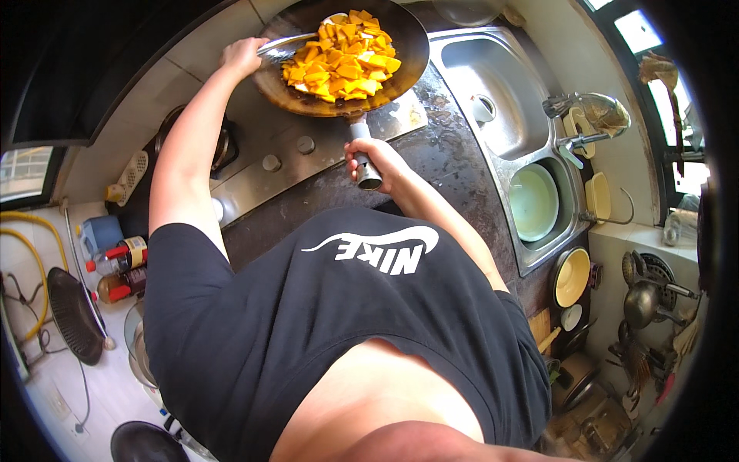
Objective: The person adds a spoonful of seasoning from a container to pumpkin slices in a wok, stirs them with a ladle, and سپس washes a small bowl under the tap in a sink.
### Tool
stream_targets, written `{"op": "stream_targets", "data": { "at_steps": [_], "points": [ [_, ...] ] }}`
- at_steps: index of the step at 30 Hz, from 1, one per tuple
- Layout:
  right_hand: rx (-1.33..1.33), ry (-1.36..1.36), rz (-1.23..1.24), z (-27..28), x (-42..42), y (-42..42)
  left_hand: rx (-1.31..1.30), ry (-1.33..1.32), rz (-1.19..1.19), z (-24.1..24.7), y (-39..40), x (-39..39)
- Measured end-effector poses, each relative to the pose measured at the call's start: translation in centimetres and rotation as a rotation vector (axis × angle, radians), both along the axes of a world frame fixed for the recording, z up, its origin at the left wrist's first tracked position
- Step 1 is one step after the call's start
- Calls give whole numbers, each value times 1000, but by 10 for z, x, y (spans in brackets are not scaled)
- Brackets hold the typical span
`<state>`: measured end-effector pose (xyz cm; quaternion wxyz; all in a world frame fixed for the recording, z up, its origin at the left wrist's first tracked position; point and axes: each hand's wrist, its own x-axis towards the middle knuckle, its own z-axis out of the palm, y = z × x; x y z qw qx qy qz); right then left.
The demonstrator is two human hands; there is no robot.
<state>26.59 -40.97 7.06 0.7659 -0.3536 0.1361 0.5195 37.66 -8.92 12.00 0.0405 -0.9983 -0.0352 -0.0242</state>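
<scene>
My left hand (242,56) grips the metal handle of a cooking utensil (287,42). Its far end reaches into a heap of thin orange-yellow slices (346,63), which look like pumpkin; they hide its head. The slices lie in a dark, browned wok (411,46) over the right part of a steel gas stove (254,187). My right hand (378,161) is wrapped around the wok's tubular handle (360,131), whose hollow end points towards me. Whether the wok rests on a burner or is raised cannot be told, since its underside is hidden.
Right of the wok lies a wet dark countertop (444,144), then a double steel sink (502,138) with a faucet (583,140). A pale basin (534,202) of liquid sits in the nearer bowl. Bottles (124,254) stand at left; utensils (644,303) hang at right.
</scene>
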Motion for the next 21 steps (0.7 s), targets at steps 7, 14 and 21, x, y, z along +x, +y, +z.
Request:
{"op": "stream_targets", "data": {
  "at_steps": [7, 14, 21],
  "points": [
    [-61, -46, -8, 1, -1, 1, 213, -220, -272, 20, -12, -29],
    [-24, 15, 3, -1, 2, -1, 640, -475, -704, 80, -60, -106],
    [-30, 58, 3, -4, 1, -1, 726, -392, -377, 120, -67, -143]
  ]
}}
